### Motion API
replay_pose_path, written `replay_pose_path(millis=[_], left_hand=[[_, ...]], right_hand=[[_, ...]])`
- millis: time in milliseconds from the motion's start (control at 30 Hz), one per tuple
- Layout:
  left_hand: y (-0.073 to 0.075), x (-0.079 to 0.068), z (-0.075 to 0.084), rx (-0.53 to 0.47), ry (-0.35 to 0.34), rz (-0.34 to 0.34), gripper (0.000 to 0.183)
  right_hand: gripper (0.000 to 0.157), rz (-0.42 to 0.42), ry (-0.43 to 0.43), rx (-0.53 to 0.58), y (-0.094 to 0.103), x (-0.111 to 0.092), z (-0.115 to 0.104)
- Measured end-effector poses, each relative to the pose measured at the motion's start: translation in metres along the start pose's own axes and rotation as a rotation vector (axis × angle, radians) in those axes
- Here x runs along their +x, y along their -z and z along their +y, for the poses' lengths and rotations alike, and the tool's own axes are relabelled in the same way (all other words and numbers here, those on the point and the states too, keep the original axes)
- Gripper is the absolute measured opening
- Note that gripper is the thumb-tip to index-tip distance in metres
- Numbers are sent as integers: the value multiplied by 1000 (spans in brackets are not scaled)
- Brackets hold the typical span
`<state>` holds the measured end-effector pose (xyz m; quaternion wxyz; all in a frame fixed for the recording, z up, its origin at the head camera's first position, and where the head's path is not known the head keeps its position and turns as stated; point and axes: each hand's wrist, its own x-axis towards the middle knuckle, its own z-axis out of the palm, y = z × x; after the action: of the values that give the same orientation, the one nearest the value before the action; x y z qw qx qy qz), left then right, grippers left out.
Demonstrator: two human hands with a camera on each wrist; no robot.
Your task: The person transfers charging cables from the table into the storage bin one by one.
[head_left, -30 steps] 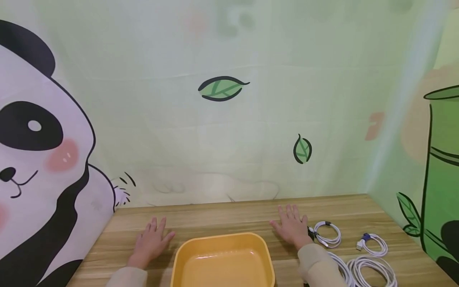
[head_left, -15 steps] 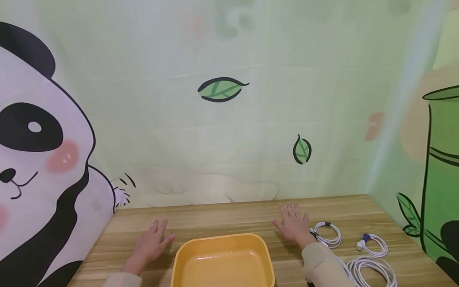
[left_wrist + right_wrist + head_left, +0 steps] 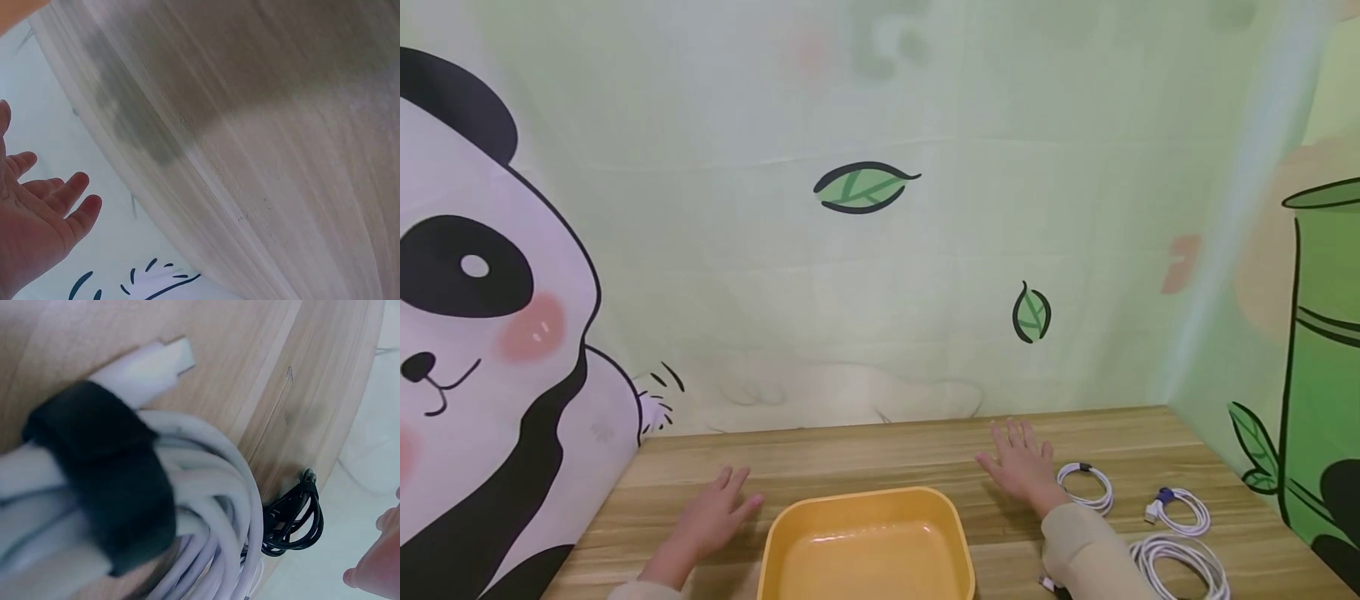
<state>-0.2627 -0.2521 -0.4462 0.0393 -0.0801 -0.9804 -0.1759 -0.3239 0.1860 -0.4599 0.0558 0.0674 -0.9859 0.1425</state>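
My left hand [image 3: 709, 517] is on the left of the yellow tray [image 3: 863, 497], fingers spread and holding nothing. In the left wrist view the same hand [image 3: 37, 228] appears at the left edge, apart from the wood surface, with a shadow on the wood. My right hand [image 3: 1021, 468], also with extended fingers, is beyond the tray's right side, nearest a coiled white cable [image 3: 1105, 492] with a dark tie. A thick white cable bundle [image 3: 212, 475] bound by a black strap [image 3: 112, 475] fills the right wrist view's foreground. Behind it lies a black coiled cable [image 3: 294, 519].
On the right of the wooden table [image 3: 850, 450] are a small white cable with a blue tie [image 3: 1187, 512] and a larger white coil [image 3: 1183, 562]. My right sleeve [image 3: 1093, 554] partly covers cables there. A panda-print backdrop [image 3: 880, 275] rises behind the table.
My left hand has drawn back slightly toward me and left. The right hand has shifted a little to the right and away, its sleeve covering more of the cables. The tray stays put.
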Motion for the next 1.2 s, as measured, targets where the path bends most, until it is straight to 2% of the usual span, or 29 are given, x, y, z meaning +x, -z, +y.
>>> replay_pose_path(millis=[133,400,500,733,967,1200], left_hand=[[-3,-1,0,-28,-16,12,63],[-7,-4,2,-96,-48,44,42],[-6,-5,4,-131,-46,30,36],[-2,-8,7,-144,-106,-25,23],[0,-12,12,-167,-121,-73,23],[4,-16,17,-217,-131,-108,30]], right_hand=[[73,-5,0,10,2,-1,-1],[73,-19,3,48,8,-3,-1],[74,-32,-5,52,8,-3,0],[76,-46,4,69,11,-3,-3],[73,-58,23,70,18,-5,-3],[73,-80,2,58,19,-5,3]])
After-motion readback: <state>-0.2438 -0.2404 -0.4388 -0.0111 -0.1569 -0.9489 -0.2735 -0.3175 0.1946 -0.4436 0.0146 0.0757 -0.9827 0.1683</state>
